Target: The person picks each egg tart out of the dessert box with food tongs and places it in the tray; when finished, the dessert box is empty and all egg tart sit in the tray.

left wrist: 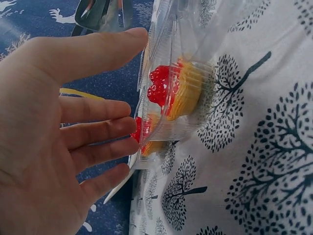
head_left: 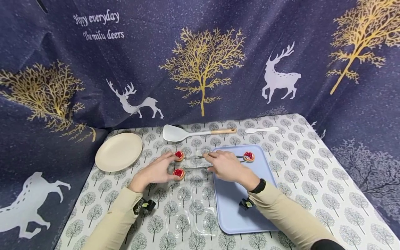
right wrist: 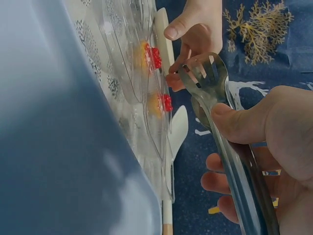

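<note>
My right hand (head_left: pixel 227 166) grips metal serving tongs (right wrist: pixel 222 110); in the right wrist view one tip is slotted. The tong arms stand apart, tips leftward. Two red-topped tarts (head_left: pixel 178 174) sit in the far left part of a clear plastic container (head_left: pixel 204 227). My left hand (head_left: pixel 158 169) hovers by them, fingers nearly straight and holding nothing; whether the fingertips touch the container (left wrist: pixel 161 110) cannot be told. Another red-topped tart (head_left: pixel 249 155) lies on the blue tray (head_left: pixel 242 215), near the rear end of the tongs in the head view.
A cream plate (head_left: pixel 118 151) lies at the left. Along the back are a white spatula (head_left: pixel 175 133) with a wooden handle and a small white plastic utensil (head_left: pixel 261 130). Tree-patterned cloth covers the table; a dark blue curtain hangs behind.
</note>
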`<control>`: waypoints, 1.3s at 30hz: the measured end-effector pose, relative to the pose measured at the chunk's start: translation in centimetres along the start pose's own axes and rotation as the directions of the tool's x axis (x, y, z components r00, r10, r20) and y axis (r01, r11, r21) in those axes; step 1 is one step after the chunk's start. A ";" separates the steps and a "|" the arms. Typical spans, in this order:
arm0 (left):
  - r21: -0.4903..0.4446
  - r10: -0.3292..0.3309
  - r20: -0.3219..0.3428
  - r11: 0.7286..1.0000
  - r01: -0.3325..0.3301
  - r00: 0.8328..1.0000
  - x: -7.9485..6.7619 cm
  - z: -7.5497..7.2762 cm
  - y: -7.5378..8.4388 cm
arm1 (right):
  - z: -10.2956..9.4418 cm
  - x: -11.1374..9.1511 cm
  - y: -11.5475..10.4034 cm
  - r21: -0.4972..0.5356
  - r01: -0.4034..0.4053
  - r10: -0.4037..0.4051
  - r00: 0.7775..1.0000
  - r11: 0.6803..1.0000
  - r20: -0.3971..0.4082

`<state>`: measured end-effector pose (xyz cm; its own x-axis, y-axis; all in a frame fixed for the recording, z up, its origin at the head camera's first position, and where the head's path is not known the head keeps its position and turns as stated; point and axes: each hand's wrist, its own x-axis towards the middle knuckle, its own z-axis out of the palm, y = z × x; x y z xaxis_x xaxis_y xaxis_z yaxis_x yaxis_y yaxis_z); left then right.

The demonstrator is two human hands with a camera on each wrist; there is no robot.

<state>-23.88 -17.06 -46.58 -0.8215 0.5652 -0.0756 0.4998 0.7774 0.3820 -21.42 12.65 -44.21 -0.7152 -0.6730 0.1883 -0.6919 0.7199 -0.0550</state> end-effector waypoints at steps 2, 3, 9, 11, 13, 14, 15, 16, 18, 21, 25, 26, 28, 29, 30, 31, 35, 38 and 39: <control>-0.006 0.005 0.001 1.000 -0.005 1.000 -0.2 0.1 -0.1 | 0.0 0.2 -0.2 0.000 0.007 -0.007 1.000 1.000 0.009; -0.004 0.006 0.000 1.000 -0.006 1.000 -0.3 0.1 -0.1 | 0.1 0.4 -0.3 0.000 0.010 -0.010 1.000 1.000 0.015; -0.009 -0.002 -0.006 1.000 0.002 1.000 -0.6 0.2 -0.3 | 0.3 1.1 -0.8 0.002 0.006 -0.006 0.998 1.000 0.070; -0.016 0.001 -0.008 1.000 -0.001 1.000 -0.7 0.2 -0.3 | 0.4 1.2 -0.9 0.007 0.004 -0.005 0.997 1.000 0.079; -0.023 0.002 -0.012 1.000 -0.002 1.000 -0.8 0.2 -0.3 | 0.5 1.4 -1.0 0.006 0.006 -0.007 0.997 1.000 0.080; -0.024 0.001 -0.013 1.000 -0.001 1.000 -0.9 0.1 -0.3 | 0.6 1.4 -1.0 0.003 0.007 -0.007 0.997 1.000 0.082; -0.025 0.004 -0.016 1.000 -0.005 1.000 -0.9 0.1 -0.3 | 0.7 1.5 -1.1 0.000 0.008 -0.008 0.997 1.000 0.083; -0.028 0.002 -0.016 1.000 -0.003 1.000 -0.9 0.1 -0.3 | 0.8 1.5 -1.1 -0.001 0.008 -0.008 0.996 1.000 0.086; -0.032 -0.004 -0.020 0.999 0.003 1.000 -1.0 0.2 -0.4 | 0.9 1.6 -1.2 -0.014 0.009 -0.007 0.996 1.000 0.089; -0.032 -0.004 -0.031 0.999 0.003 1.000 -1.1 0.3 -0.4 | 1.0 1.8 -1.4 -0.017 0.018 -0.017 0.997 1.000 0.079; -0.022 0.002 -0.040 1.000 -0.003 0.999 -1.2 0.5 -0.5 | 1.1 1.9 -1.6 -0.013 0.038 -0.037 0.997 0.999 0.065; -0.021 0.003 -0.041 1.000 -0.004 0.999 -1.2 0.5 -0.5 | 1.2 1.9 -1.7 -0.016 0.041 -0.040 0.997 0.999 0.066; -0.021 0.008 -0.039 1.000 -0.008 0.999 -1.3 0.7 -0.6 | 1.3 2.0 -1.7 -0.022 0.046 -0.045 0.997 0.999 0.070; -0.022 0.001 -0.038 1.000 -0.002 0.999 -1.3 0.7 -0.6 | 1.3 2.0 -1.8 -0.027 0.049 -0.047 0.996 0.998 0.073; -0.024 -0.002 -0.037 1.000 0.001 0.999 -1.3 0.7 -0.6 | 1.5 2.0 -1.8 -0.032 0.052 -0.050 0.996 0.998 0.075; -0.027 -0.004 -0.038 1.000 0.003 0.999 -1.3 0.8 -0.6 | 1.5 2.0 -1.8 -0.035 0.054 -0.051 0.996 0.998 0.078; -0.020 -0.017 -0.034 1.000 0.016 0.999 -1.3 0.8 -0.7 | 1.6 2.1 -2.0 -0.030 0.056 -0.053 0.995 0.998 0.085; -0.013 -0.008 -0.033 1.000 0.008 0.999 -1.3 0.9 -0.8 | 1.6 2.1 -2.2 -0.027 0.054 -0.051 0.994 0.998 0.093; -0.013 -0.006 -0.034 1.000 0.006 0.999 -1.3 0.9 -0.8 | 1.5 2.1 -2.3 -0.027 0.054 -0.052 0.994 0.998 0.096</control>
<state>-22.96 -18.16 -47.57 -0.8334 0.5507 -0.0468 0.4915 0.7771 0.3931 -21.51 9.34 -45.21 -0.6848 -0.7224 0.0961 -0.7268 0.6866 -0.0180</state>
